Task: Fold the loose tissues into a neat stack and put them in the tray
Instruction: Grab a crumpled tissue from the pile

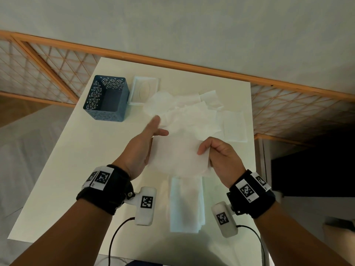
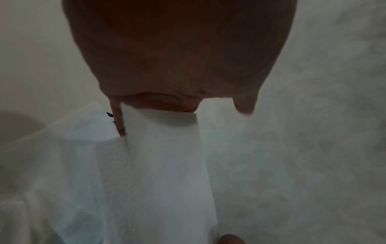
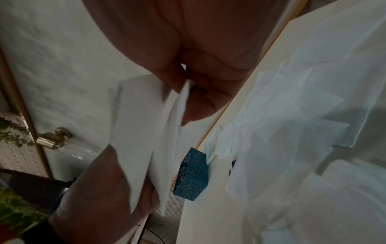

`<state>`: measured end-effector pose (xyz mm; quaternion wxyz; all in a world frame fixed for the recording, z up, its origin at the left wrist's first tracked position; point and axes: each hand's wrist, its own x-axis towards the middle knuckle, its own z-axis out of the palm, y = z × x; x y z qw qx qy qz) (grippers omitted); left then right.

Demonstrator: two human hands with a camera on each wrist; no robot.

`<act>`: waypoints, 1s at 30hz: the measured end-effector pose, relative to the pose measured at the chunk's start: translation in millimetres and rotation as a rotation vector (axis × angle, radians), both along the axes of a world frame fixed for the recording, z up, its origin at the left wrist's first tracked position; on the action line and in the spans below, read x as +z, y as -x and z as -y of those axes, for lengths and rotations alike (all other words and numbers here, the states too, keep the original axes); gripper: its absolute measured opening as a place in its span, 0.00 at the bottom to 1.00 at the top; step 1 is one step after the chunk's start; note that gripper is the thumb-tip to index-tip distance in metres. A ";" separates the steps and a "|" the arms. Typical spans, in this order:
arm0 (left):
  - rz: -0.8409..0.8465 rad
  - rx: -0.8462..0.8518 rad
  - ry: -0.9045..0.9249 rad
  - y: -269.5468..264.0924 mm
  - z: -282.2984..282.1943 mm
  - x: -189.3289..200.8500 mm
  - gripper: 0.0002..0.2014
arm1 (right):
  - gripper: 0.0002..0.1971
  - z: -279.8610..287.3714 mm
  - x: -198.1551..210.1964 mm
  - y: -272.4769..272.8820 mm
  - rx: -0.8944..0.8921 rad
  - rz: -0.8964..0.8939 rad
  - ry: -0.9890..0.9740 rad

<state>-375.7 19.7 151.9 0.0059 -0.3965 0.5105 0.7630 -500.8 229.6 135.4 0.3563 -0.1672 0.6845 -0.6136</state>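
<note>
A white tissue (image 1: 178, 156) hangs in the air between my two hands, above the near middle of the table. My right hand (image 1: 204, 150) pinches its right edge between thumb and fingers; the right wrist view shows that pinch (image 3: 188, 92) on the tissue (image 3: 137, 132). My left hand (image 1: 153, 129) has straight fingers and lies flat against the tissue's left edge. A folded stack of tissues (image 1: 186, 204) lies on the table below the hands. Loose tissues (image 1: 194, 114) are piled further back. The blue perforated tray (image 1: 104, 98) stands at the back left.
A white tissue-box lid (image 1: 144, 91) lies beside the tray, partly under the loose pile. The white table (image 1: 57, 189) ends close at the right of the pile. An orange lattice railing (image 1: 48, 60) runs behind the table.
</note>
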 end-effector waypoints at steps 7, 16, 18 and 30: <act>-0.065 -0.118 0.271 -1.4 -6.1 2.5 0.04 | 0.25 -2.2 0.8 5.8 -0.008 0.061 0.072; -0.034 -0.490 0.532 4.7 -21.5 10.9 0.02 | 0.11 -1.1 5.2 3.4 0.344 -0.421 -0.304; -0.054 -0.500 0.525 6.5 -25.3 12.7 0.03 | 0.03 -0.1 4.9 -3.1 0.344 -0.451 -0.306; 0.023 -0.380 0.257 -14.2 -14.6 -18.0 0.10 | 0.02 -22.6 -3.7 -37.7 -0.014 0.295 -0.238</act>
